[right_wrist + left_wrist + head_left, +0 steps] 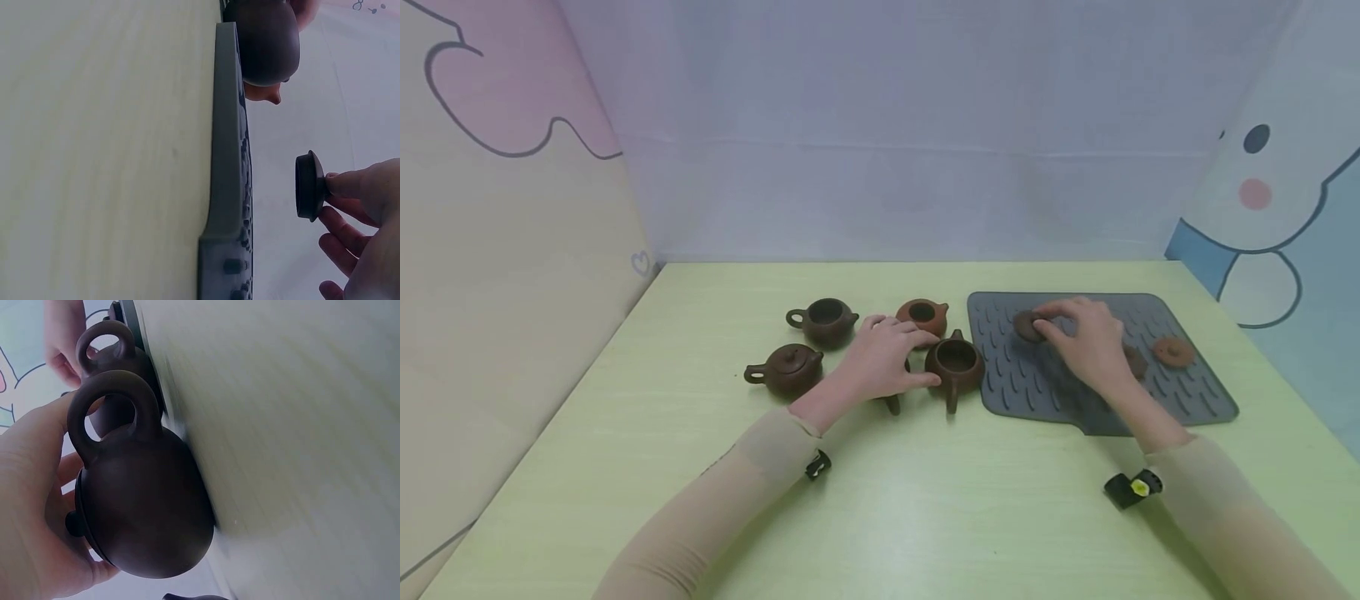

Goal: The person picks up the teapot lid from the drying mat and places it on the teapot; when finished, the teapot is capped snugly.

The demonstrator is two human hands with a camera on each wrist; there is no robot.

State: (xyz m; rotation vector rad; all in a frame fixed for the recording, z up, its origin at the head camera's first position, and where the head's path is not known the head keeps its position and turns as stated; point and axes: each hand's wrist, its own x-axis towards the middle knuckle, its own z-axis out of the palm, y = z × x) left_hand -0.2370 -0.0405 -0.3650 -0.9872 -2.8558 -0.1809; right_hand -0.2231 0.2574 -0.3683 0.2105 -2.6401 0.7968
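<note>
In the head view my right hand (1093, 342) pinches a dark brown teapot lid (1028, 326) by its knob. The right wrist view shows this lid (309, 186) with its rim turned away from my fingers, held above the mat. My left hand (880, 358) spreads over a dark lidded teapot (147, 500), mostly hidden under it in the head view. Its thumb and forefinger reach to the left side of a lidless dark teapot (955, 367), whose handle points toward me.
Another lidless dark teapot (827, 323) and a lidded one (792, 371) stand to the left. Behind my left hand is a reddish lidless teapot (922, 315). The grey ridged mat (1015, 392) bears a reddish lid (1173, 352) and a brown lid (1135, 362) partly behind my right hand.
</note>
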